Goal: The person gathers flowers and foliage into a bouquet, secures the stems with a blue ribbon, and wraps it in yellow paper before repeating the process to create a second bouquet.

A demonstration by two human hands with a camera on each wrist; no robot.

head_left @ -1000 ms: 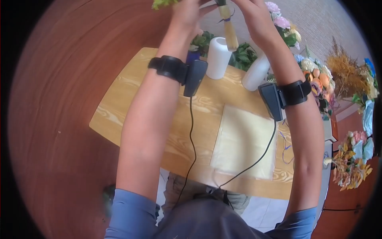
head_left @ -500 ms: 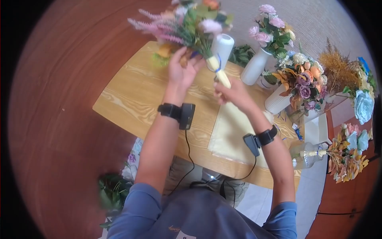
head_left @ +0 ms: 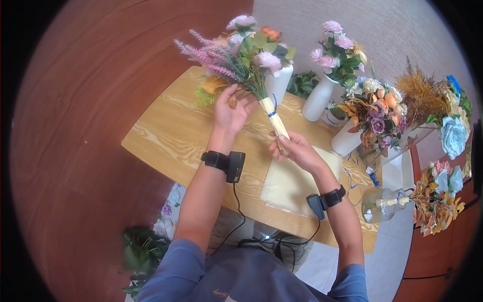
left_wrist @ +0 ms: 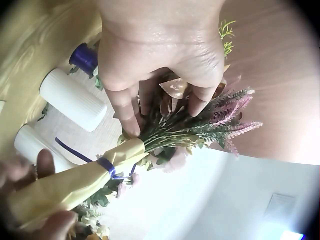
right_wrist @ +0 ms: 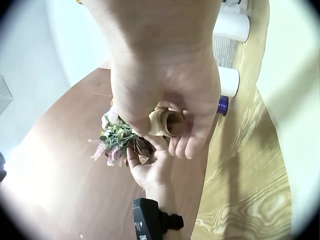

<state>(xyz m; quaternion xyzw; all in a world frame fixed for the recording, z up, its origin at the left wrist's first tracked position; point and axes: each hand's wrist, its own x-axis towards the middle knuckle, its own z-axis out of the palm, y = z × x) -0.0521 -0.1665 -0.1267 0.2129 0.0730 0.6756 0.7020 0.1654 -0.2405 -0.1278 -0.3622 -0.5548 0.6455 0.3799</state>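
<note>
A bouquet of artificial flowers [head_left: 268, 61], with pink spikes and pale pink blooms, tilts up and away over the table [head_left: 166, 131]. Pale yellow paper [head_left: 279, 127] wraps its stems, tied with a blue-purple ribbon [left_wrist: 106, 165]. My right hand [head_left: 298, 150] grips the wrapped lower end; the right wrist view shows the rolled paper's open end [right_wrist: 175, 122] between thumb and fingers. Under the flower heads, my left hand [head_left: 231, 115] has its palm up and fingers spread, touching the stems and brown leaves [left_wrist: 175, 89].
A white vase [head_left: 283, 83] stands behind the bouquet. Farther right are a vase of pink roses [head_left: 318, 100], a ribbed vase [head_left: 346, 143] and a glass vase [head_left: 378, 211], all with flowers. A pale yellow sheet [head_left: 297, 186] lies near the front edge. A purple ribbon spool [left_wrist: 84, 60] sits near the white vase.
Both hands have come down and nearer from the top edge, bringing the bouquet into view. Over the last half second it has lowered slightly, with the right hand still gripping the wrapped end.
</note>
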